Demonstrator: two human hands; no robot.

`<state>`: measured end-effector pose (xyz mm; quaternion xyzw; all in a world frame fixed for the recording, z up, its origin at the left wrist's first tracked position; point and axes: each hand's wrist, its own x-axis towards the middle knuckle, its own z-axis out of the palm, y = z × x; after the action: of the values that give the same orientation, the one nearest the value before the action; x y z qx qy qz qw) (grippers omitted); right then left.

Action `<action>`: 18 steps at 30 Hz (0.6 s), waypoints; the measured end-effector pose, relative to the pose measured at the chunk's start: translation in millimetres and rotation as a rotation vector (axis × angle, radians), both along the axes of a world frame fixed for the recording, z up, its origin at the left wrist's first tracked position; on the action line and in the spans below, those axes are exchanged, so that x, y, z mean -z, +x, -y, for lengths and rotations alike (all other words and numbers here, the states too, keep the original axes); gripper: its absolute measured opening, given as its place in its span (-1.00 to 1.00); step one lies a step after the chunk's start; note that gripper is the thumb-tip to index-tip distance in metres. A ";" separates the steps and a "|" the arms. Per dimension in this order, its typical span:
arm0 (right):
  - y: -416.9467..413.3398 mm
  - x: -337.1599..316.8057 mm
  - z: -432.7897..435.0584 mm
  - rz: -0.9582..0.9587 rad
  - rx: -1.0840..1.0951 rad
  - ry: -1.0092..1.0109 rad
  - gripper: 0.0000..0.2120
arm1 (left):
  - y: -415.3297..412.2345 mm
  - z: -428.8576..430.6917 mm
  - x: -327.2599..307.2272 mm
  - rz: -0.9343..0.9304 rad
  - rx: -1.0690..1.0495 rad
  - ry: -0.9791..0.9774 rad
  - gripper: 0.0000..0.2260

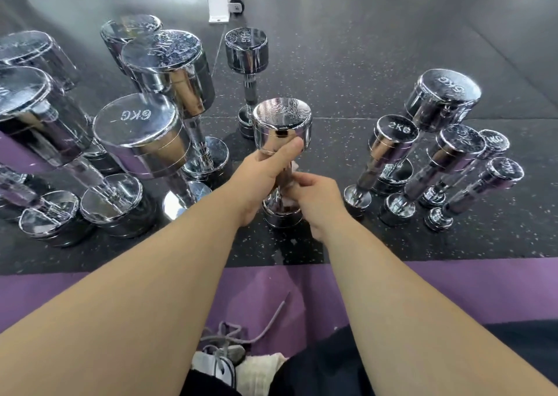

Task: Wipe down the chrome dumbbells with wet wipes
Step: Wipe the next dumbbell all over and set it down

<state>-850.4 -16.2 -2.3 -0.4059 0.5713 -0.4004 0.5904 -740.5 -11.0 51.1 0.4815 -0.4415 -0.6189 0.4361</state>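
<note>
A chrome dumbbell (282, 123) stands upright on the black speckled floor in the middle of the view. My left hand (262, 175) grips it just under its top head, thumb pressed on the chrome. My right hand (317, 199) holds a white wet wipe (292, 170) wrapped against the dumbbell's handle; most of the wipe is hidden by my fingers. The dumbbell's bottom head (280, 214) rests on the floor between my wrists.
Several larger chrome dumbbells, one marked 6KG (136, 123), stand at the left. Several smaller ones, including a 2KG (392, 142), stand at the right, and one (247, 51) stands behind. A purple mat (453, 290) lies in front, with a shoe (223, 362) at the bottom.
</note>
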 end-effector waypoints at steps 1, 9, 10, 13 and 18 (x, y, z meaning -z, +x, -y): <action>-1.6 -1.8 3.6 0.131 0.047 0.027 -0.79 | 1.2 1.8 3.1 0.001 0.010 0.005 -0.79; -9.4 1.3 -6.3 0.036 -0.121 -0.057 -0.71 | 2.9 -4.4 8.8 -0.001 0.061 0.063 -0.83; -7.6 5.7 -12.7 -0.103 -0.114 -0.065 -0.76 | 2.9 -9.2 8.1 0.003 0.079 0.074 -0.81; -2.3 3.2 -24.4 -0.203 0.027 -0.088 -0.82 | 4.2 -22.7 4.0 0.010 0.163 0.097 -0.58; 1.5 -26.8 -22.3 0.531 0.065 -0.063 -0.76 | 23.4 -23.2 6.8 -0.092 0.092 0.215 -0.59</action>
<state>-848.9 6.1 24.5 -0.2866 0.3964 -0.5291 0.6934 -717.1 12.2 44.3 0.4758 -0.3735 -0.7036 0.3729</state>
